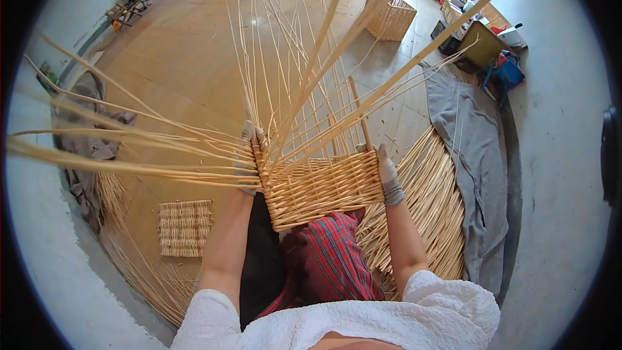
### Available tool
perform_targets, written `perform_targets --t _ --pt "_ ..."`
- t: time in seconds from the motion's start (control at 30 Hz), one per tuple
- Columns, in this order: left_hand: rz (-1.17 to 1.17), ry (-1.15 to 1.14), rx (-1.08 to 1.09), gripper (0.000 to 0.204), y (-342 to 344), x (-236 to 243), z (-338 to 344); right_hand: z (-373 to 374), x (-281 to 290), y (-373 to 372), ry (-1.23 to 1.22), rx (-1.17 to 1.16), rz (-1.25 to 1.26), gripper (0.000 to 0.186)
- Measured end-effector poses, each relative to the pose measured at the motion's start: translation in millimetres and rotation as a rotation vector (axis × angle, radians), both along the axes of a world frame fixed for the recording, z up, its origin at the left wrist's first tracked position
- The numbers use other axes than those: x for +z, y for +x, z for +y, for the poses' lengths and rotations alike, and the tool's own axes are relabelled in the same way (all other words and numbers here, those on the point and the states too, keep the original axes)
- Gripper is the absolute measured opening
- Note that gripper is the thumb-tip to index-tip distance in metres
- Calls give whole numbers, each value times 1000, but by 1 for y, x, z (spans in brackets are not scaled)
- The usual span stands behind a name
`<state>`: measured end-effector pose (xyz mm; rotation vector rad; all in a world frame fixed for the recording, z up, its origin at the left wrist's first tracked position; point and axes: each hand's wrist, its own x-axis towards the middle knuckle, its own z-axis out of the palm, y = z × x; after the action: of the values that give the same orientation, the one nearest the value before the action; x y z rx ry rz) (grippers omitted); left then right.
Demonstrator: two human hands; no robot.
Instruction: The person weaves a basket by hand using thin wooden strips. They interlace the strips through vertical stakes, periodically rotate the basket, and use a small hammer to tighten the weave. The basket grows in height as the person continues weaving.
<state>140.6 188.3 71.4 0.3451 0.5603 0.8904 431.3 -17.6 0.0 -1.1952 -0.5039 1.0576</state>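
A half-woven wicker basket is held up in front of me, over my lap. Long pale willow rods fan out from it to the left, and others rise from its rim away from me. My left hand, in a grey glove, is closed around the basket's left corner; the weave and rods partly hide it. At the opposite end, my right hand, gloved too, grips the right side, its fingers partly behind the edge. Thicker stakes stand at the corners.
A bundle of rods lies right of me beside a grey cloth. A woven panel is on the floor at left. Farther off stand a finished-looking wicker basket and a cluttered pile with a chair. Dark cloth lies along the left wall.
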Motion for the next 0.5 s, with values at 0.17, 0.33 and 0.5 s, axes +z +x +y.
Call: perform_targets --t 0.17,0.33,0.5 --pt "90 146 108 32 -5 -13 2 -3 23 -16 -36 -35 -30 95" --pt "108 164 69 30 -14 -11 -7 -15 12 -16 -43 -63 -36 100" --pt "6 251 66 25 -13 -42 2 -18 19 -15 -40 -47 -74 93"
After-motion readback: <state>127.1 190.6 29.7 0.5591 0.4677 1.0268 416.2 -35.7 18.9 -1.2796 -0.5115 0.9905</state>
